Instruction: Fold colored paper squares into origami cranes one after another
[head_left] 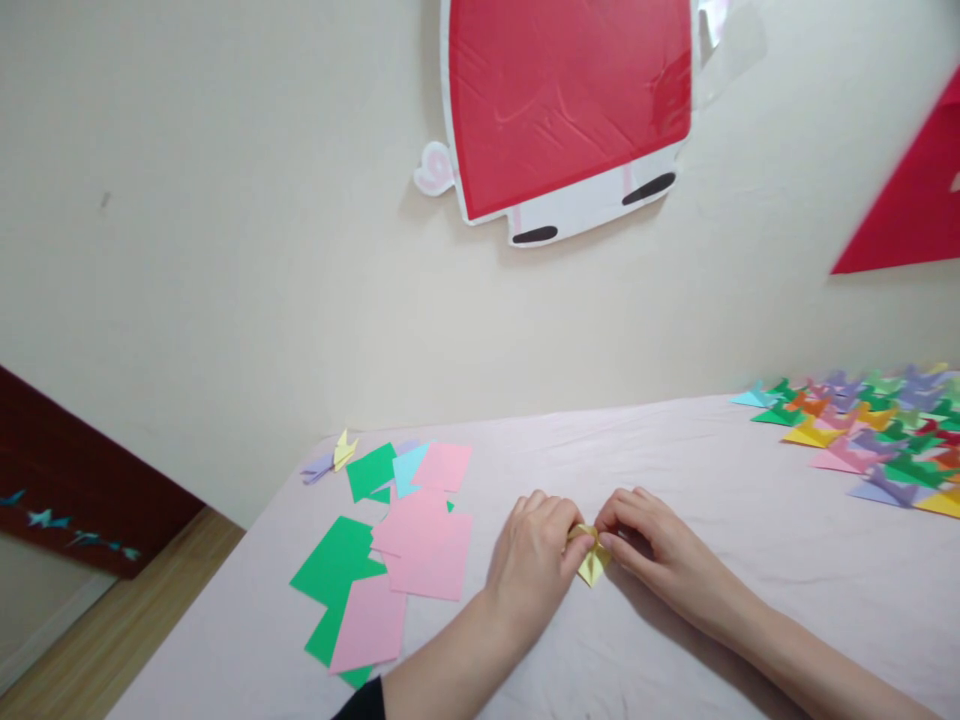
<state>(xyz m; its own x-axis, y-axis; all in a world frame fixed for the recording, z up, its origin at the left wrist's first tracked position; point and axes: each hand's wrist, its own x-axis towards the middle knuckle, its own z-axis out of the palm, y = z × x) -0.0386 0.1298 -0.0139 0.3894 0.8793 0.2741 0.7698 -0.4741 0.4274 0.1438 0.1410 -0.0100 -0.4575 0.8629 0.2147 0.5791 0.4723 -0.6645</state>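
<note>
Pinching folded yellow paper [592, 570] at five o'clock in view, between left hand [534, 548] and right hand [654, 535], both narrowed upon it; with loose sheets [433, 565] toward seven, folded paper shapes [911, 468] toward three.

Pale pink cloth [750, 500] as base, lightly wrinkled; left side: loose pink sheets [431, 560], green sheets [334, 560] and a light blue sheet [407, 470], partly overlapping; far left corner: yellow folded paper [344, 452] beside purple folded paper [317, 467]; far right: crowded multicoloured folded paper birds [911, 468]
</note>
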